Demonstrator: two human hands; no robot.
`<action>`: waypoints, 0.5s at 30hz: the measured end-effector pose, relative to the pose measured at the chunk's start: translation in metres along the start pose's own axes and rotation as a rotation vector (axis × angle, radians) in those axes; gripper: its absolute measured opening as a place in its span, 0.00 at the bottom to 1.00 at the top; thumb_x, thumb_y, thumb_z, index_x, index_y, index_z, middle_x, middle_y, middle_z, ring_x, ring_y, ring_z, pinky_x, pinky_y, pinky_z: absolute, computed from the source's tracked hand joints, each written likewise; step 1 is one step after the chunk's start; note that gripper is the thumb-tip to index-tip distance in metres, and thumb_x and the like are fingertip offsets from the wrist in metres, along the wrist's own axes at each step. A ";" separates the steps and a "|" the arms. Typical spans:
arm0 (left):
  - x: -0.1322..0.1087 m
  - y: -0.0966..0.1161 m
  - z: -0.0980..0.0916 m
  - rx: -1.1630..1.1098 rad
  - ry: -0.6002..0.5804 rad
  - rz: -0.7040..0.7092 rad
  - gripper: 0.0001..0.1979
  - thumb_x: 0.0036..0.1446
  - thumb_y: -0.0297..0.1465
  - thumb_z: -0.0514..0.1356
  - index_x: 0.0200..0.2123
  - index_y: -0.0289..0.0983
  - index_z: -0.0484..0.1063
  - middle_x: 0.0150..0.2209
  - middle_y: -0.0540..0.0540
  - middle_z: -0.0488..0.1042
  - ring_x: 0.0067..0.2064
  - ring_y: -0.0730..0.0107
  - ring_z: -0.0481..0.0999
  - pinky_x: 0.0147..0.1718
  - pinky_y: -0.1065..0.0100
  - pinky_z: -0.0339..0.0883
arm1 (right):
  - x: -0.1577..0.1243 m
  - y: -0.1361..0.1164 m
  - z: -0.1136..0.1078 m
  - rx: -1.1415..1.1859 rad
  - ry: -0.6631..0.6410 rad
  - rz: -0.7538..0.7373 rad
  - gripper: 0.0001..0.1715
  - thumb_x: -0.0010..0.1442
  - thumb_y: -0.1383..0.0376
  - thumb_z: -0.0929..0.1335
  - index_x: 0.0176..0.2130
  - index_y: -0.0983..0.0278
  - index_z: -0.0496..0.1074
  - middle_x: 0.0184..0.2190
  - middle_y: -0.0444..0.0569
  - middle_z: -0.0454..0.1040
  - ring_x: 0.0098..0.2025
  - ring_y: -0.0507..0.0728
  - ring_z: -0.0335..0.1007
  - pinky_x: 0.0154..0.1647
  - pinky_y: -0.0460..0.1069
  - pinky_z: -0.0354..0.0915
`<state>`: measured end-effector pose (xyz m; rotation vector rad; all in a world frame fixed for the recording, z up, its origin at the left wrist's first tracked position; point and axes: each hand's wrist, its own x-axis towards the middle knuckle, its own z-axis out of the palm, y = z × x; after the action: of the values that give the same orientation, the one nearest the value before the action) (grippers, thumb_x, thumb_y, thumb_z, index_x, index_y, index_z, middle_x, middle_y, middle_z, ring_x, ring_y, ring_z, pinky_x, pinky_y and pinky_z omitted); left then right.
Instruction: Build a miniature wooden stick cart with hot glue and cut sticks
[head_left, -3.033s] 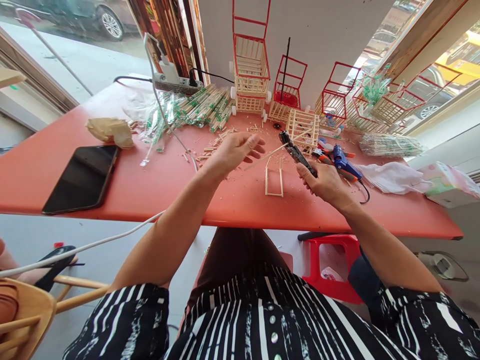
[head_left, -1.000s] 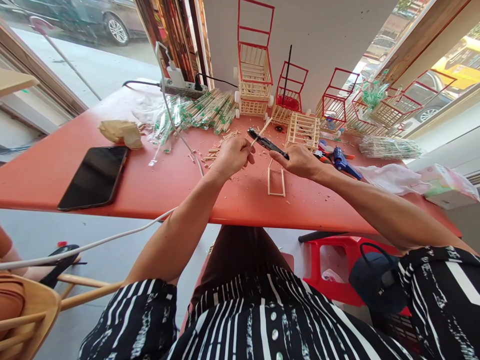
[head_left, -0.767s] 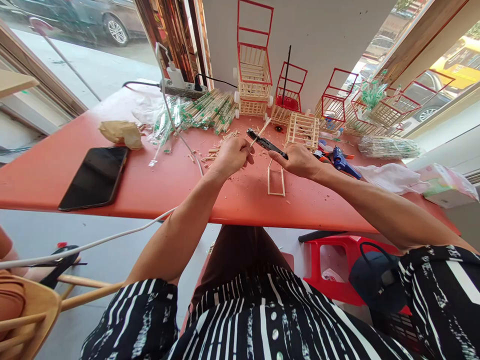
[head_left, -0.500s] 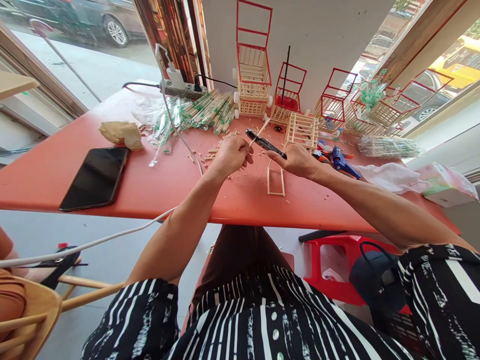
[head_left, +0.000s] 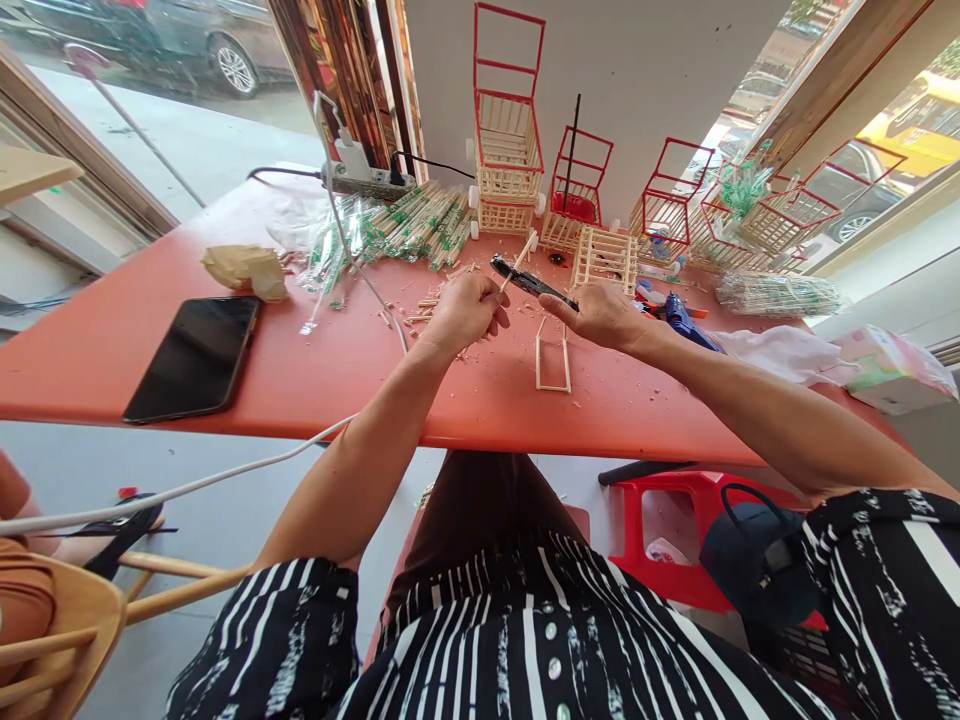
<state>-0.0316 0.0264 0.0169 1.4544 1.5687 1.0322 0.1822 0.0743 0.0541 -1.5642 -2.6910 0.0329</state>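
Observation:
Between the fingertips of my left hand (head_left: 466,308) is a thin wooden stick (head_left: 522,255), slanting up and away to the right. My right hand (head_left: 609,318) is closed round the handles of black pliers (head_left: 531,282), whose jaws lie at the stick just beyond my left fingers. Whether the jaws bite into the wood is too small to tell. Below the pliers, a small open frame of thin sticks (head_left: 553,388) lies on the red table (head_left: 480,410). A slatted stick crate (head_left: 604,262) sits beyond my right hand. Cut stick pieces and chips are scattered beside my left hand.
Small stick carts with red handles (head_left: 510,130) stand along the back. Wrapped chopsticks (head_left: 427,225) lie back left, near a power strip (head_left: 360,183). A phone (head_left: 193,355) and white cable (head_left: 262,463) are left. Right are a blue glue gun (head_left: 688,322) and a tissue pack (head_left: 892,368).
My right thumb and the plier handles have shifted slightly, and the stick's far end has tipped a little. My left hand stays almost still.

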 end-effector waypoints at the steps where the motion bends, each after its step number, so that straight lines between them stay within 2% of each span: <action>1: 0.000 0.000 0.000 0.000 -0.005 -0.013 0.14 0.69 0.22 0.57 0.30 0.35 0.74 0.26 0.45 0.82 0.20 0.77 0.71 0.23 0.74 0.66 | 0.000 -0.001 0.001 -0.002 -0.008 0.002 0.47 0.73 0.32 0.56 0.20 0.62 0.63 0.20 0.50 0.63 0.25 0.54 0.58 0.31 0.53 0.46; 7: 0.003 -0.005 -0.003 0.062 -0.015 -0.010 0.14 0.65 0.21 0.56 0.27 0.37 0.74 0.25 0.47 0.80 0.21 0.72 0.73 0.27 0.69 0.69 | 0.004 0.009 0.003 0.006 -0.013 -0.005 0.45 0.74 0.34 0.57 0.20 0.61 0.60 0.20 0.49 0.62 0.26 0.54 0.57 0.31 0.53 0.45; 11: 0.008 -0.010 -0.008 0.237 0.141 0.116 0.15 0.61 0.23 0.60 0.22 0.39 0.73 0.24 0.48 0.78 0.30 0.67 0.77 0.38 0.67 0.70 | -0.008 0.024 -0.001 0.092 0.125 0.014 0.44 0.74 0.33 0.55 0.22 0.60 0.60 0.20 0.48 0.63 0.26 0.55 0.59 0.33 0.53 0.48; 15: 0.015 -0.018 -0.023 0.269 0.253 0.098 0.11 0.59 0.26 0.63 0.24 0.40 0.72 0.26 0.49 0.76 0.33 0.66 0.74 0.37 0.68 0.66 | -0.034 0.037 0.003 0.336 0.274 0.059 0.46 0.74 0.32 0.52 0.22 0.60 0.64 0.19 0.50 0.68 0.26 0.57 0.67 0.36 0.53 0.58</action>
<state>-0.0606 0.0391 0.0098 1.6447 1.8917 1.1314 0.2314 0.0628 0.0495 -1.4278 -2.2888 0.2392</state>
